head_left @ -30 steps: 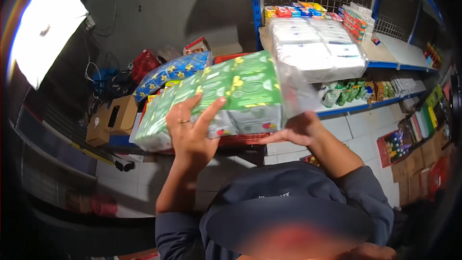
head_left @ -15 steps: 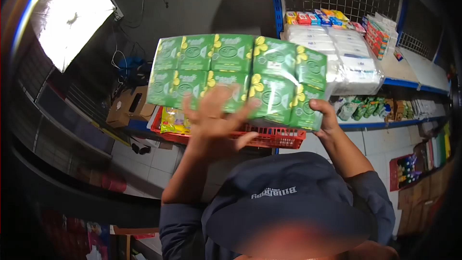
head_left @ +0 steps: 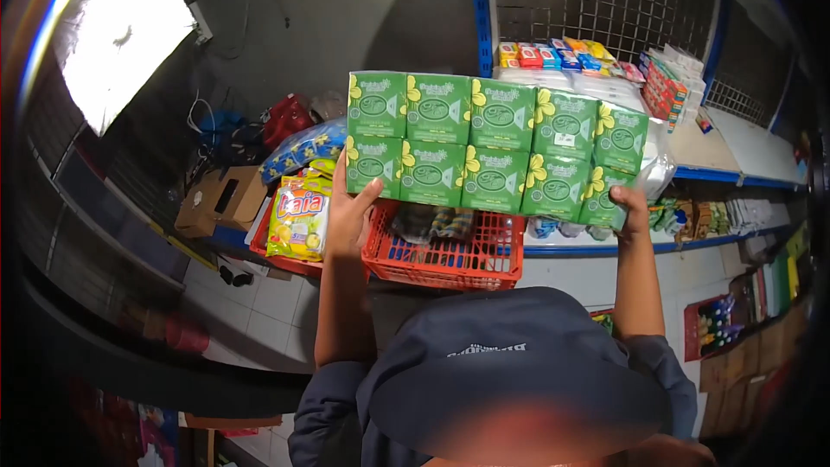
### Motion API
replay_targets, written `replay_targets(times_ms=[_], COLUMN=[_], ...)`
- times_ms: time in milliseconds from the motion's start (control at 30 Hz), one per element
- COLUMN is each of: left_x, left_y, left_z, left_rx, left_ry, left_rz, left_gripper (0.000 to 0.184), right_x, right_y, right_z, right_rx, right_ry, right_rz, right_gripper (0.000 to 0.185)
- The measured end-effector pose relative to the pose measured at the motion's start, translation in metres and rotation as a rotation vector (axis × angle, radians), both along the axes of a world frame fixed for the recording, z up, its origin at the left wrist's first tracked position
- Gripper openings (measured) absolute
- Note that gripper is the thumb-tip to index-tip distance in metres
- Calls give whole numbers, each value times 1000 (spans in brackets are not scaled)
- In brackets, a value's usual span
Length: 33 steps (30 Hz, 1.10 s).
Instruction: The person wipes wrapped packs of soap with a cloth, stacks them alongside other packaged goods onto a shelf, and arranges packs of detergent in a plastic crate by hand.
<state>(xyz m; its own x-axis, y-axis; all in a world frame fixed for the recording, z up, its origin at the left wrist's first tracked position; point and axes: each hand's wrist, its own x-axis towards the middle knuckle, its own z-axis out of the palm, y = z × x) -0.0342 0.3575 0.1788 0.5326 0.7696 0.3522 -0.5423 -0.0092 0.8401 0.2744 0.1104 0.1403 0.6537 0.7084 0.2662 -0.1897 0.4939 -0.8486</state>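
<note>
I hold up a large pack of green boxes point(head_left: 500, 114), stacked in two rows and printed with yellow flowers and oval emblems. My left hand point(head_left: 353, 207) grips its left end, thumb on the near face and the other fingers mostly hidden. At the lower right corner, my right hand point(head_left: 633, 207) is closed on the pack with its thumb in front. A small white price sticker point(head_left: 565, 139) shows on one box. Below the pack sits a red plastic basket point(head_left: 443, 270) with dark items inside. A yellow-green Daia packet point(head_left: 298, 220) stands near my left forearm.
A blue-edged shelf point(head_left: 726, 173) on the right carries plastic-wrapped white packs and colourful small boxes point(head_left: 571, 56). To the left are a cardboard box point(head_left: 220, 199) and a blue patterned bag point(head_left: 303, 151). A bright lamp point(head_left: 125, 35) stands upper left. My cap point(head_left: 510, 363) fills the lower middle.
The pack has shifted right and levelled out. My left hand, blurred and spread before its face earlier, now grips its left end. More of the red basket and the Daia packet shows.
</note>
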Motion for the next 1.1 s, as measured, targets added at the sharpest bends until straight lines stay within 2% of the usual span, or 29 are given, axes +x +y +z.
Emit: replay_targets(times_ms=[267,400,467,533,567,667,733,800,833,900,933,1000,1033,1067,1100], left_x=[33,39,34,20,18,26,29,31,30,36,38,39,38,38,38], left_y=[-1,2,1,3,-5,2,-2,1,-10,-14,-15,-18,-20,-22,-22], left_z=[-27,-39,-31,-21,-16,-26,-43,-62,-52,-57,-58,-53,-51,-50,-55], left_rx=[-57,-33,-43,-51,-53,-67,-145,-197,-193,-235,-275,-231,-250,-267,-284], left_ry=[-66,-64,-70,149,194,72,-12,-187,-206,-218,-223,-258,-285,-313,-313], left_rz=[-117,-137,-100,-370,-342,-373,-322,-321,-274,-242,-226,-293,-371,-451,-406], left_gripper=[73,69,69,72,74,72,72,72,70,69,68,66,66,65,65], right_x=[-2,13,12,13,21,11,-11,-23,-38,-84,-104,-143,-158,-167,-173], right_y=[-30,-42,-40,-38,-39,-33,-14,-2,5,16,25,45,56,66,76], right_z=[15,-7,-5,-2,-7,15,45,67,79,97,101,110,114,112,108], right_rx=[-47,-73,29,14,-4,-101,-218,-238,-226,-113,-212,-375,-440,-413,-386], right_ry=[-69,-42,25,27,5,-28,-390,-1030,-1036,-1326,-1339,-1278,-1223,-1263,-1303], right_rz=[-189,-205,-145,-96,-99,-98,-435,-927,-913,-826,-469,64,240,299,357], right_gripper=[78,75,72,71,72,71,72,75,75,80,78,78,79,83,87])
